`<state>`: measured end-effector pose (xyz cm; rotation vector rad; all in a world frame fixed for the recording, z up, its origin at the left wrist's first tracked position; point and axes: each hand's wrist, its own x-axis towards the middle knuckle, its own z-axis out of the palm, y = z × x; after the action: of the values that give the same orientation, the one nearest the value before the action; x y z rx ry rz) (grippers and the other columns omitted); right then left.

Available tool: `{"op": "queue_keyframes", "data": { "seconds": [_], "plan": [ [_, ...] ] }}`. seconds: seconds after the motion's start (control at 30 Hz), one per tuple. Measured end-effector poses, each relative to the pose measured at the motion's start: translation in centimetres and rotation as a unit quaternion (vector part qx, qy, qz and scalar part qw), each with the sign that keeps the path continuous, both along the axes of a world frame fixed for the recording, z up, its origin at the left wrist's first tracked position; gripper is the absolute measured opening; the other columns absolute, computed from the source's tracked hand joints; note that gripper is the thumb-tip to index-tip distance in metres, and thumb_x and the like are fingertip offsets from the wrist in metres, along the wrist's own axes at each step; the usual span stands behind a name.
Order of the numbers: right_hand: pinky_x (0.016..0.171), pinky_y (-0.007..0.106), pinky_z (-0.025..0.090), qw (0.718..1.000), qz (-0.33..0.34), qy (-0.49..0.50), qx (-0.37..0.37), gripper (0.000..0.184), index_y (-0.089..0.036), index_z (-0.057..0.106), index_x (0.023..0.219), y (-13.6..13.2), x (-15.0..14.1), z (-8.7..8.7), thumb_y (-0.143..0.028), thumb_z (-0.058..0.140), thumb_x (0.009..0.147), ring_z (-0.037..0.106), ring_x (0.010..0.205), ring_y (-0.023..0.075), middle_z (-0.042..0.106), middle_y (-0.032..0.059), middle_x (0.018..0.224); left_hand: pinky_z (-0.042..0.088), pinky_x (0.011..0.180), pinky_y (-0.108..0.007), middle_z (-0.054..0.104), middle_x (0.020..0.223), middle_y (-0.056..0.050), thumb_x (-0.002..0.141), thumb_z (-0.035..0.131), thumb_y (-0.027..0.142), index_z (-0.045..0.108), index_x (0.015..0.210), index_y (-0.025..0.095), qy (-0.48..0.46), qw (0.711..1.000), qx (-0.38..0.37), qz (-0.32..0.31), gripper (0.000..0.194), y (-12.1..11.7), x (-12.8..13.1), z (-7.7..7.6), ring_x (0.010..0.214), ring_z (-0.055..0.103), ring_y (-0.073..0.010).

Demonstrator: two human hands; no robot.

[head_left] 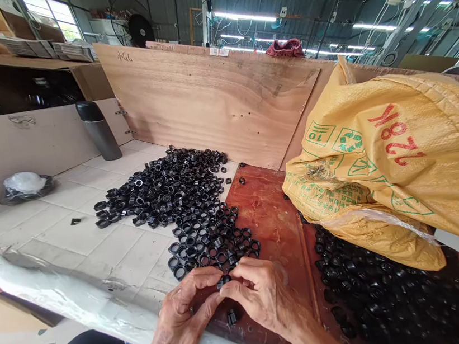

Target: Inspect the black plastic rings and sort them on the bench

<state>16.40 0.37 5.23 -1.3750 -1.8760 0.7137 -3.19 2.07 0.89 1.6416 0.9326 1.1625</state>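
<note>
My left hand (188, 307) and my right hand (258, 292) meet low in the middle of the view, over the near edge of the table. Between their thumbs and fingertips both pinch one small black plastic ring (223, 281), partly covered by the fingers. Just beyond the fingertips spreads a heap of similar black rings (172, 188), its near part lying flatter with open circles facing up. Under my hands lies a single black piece (231, 316) on the reddish-brown board (268, 223).
A yellow woven sack (362, 149) leans at the right above a second pile of black parts (380, 287). A dark flask (99, 131) and a white bundle in dark plastic (26, 184) stand on the left. A plywood panel (203, 102) walls the back.
</note>
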Motion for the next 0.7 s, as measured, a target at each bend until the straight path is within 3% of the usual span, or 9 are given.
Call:
{"op": "queue_keyframes", "data": {
  "seconds": [0.1, 0.17, 0.23, 0.3, 0.4, 0.47, 0.57, 0.6, 0.7],
  "plan": [
    [0.062, 0.022, 0.046, 0.997, -0.014, 0.075, -0.015, 0.025, -0.021, 0.071, 0.107, 0.0, 0.0, -0.2, -0.037, 0.076, 0.089, 0.059, 0.065, 0.0132, 0.062, -0.0017, 0.078, 0.062, 0.082, -0.022, 0.075, 0.11, -0.003, 0.091, 0.072, 0.028, 0.074, 0.103, 0.029, -0.028, 0.999, -0.028, -0.006, 0.013, -0.1, 0.0, 0.1, 0.099, 0.076, -0.019],
    [0.069, 0.023, 0.05, 0.995, 0.017, 0.098, -0.009, 0.028, -0.021, 0.069, 0.114, 0.0, 0.1, -0.1, -0.032, 0.075, 0.089, 0.064, 0.074, 0.0148, 0.066, 0.0014, 0.09, 0.063, 0.082, -0.022, 0.074, 0.111, -0.002, 0.091, 0.072, 0.028, 0.074, 0.103, 0.029, -0.049, 0.998, -0.036, -0.01, 0.013, -0.2, -0.1, 0.2, 0.097, 0.076, -0.0183],
    [0.072, 0.023, 0.05, 0.995, 0.042, 0.089, 0.001, 0.019, -0.021, 0.071, 0.108, 0.0, 0.2, -0.2, -0.028, 0.07, 0.091, 0.065, 0.078, 0.0152, 0.068, 0.003, 0.094, 0.062, 0.083, -0.022, 0.074, 0.111, -0.002, 0.091, 0.072, 0.027, 0.074, 0.104, 0.029, -0.048, 0.998, -0.03, -0.008, 0.013, -0.3, -0.2, 0.1, 0.098, 0.075, -0.0182],
    [0.066, 0.023, 0.047, 0.998, 0.03, 0.061, -0.003, 0.012, -0.02, 0.072, 0.1, 0.0, 0.2, -0.4, -0.029, 0.065, 0.095, 0.063, 0.07, 0.0138, 0.066, 0.0016, 0.084, 0.062, 0.084, -0.022, 0.074, 0.112, -0.003, 0.092, 0.07, 0.026, 0.073, 0.104, 0.028, -0.031, 0.999, -0.016, -0.004, 0.013, -0.3, -0.2, -0.1, 0.101, 0.074, -0.0189],
    [0.056, 0.024, 0.039, 1.0, -0.005, -0.004, -0.003, 0.038, -0.019, 0.062, 0.069, 0.0, 0.0, -0.8, -0.038, 0.058, 0.101, 0.052, 0.057, 0.0118, 0.054, -0.0018, 0.062, 0.062, 0.083, -0.023, 0.074, 0.113, -0.004, 0.092, 0.07, 0.027, 0.073, 0.105, 0.027, -0.022, 1.0, -0.008, 0.002, 0.013, -0.2, -0.2, -0.3, 0.101, 0.074, -0.02],
    [0.055, 0.024, 0.037, 1.0, -0.012, -0.018, 0.004, 0.043, -0.019, 0.058, 0.065, -0.1, -0.1, -0.8, -0.041, 0.055, 0.102, 0.05, 0.056, 0.0118, 0.051, -0.0022, 0.059, 0.063, 0.082, -0.024, 0.073, 0.113, -0.005, 0.092, 0.07, 0.029, 0.073, 0.105, 0.026, -0.028, 0.999, -0.016, 0.003, 0.013, -0.2, -0.1, -0.3, 0.098, 0.075, -0.0203],
    [0.058, 0.022, 0.044, 0.999, 0.011, 0.033, -0.009, 0.016, -0.02, 0.066, 0.098, -0.2, -0.2, -0.1, -0.035, 0.062, 0.096, 0.059, 0.062, 0.013, 0.063, -0.0008, 0.073, 0.063, 0.082, -0.025, 0.073, 0.113, -0.005, 0.092, 0.07, 0.029, 0.073, 0.105, 0.026, -0.032, 0.999, -0.024, 0.002, 0.014, -0.1, -0.1, -0.1, 0.1, 0.075, -0.0211],
    [0.062, 0.022, 0.047, 0.999, 0.021, 0.047, -0.01, 0.018, -0.02, 0.066, 0.108, -0.2, -0.2, 0.1, -0.031, 0.064, 0.094, 0.063, 0.068, 0.014, 0.066, 0.0006, 0.081, 0.063, 0.083, -0.025, 0.074, 0.113, -0.005, 0.092, 0.07, 0.029, 0.073, 0.106, 0.026, -0.032, 0.999, -0.023, 0.003, 0.014, -0.1, -0.1, 0.0, 0.1, 0.075, -0.0212],
    [0.067, 0.022, 0.051, 0.997, 0.027, 0.074, -0.027, 0.015, -0.021, 0.068, 0.106, -0.3, -0.2, 0.5, -0.025, 0.063, 0.092, 0.067, 0.071, 0.0153, 0.07, 0.002, 0.084, 0.063, 0.082, -0.025, 0.075, 0.112, -0.005, 0.092, 0.069, 0.027, 0.073, 0.106, 0.027, -0.013, 1.0, 0.004, 0.017, 0.014, -0.1, -0.1, -0.2, 0.099, 0.075, -0.0208]
  ]
}}
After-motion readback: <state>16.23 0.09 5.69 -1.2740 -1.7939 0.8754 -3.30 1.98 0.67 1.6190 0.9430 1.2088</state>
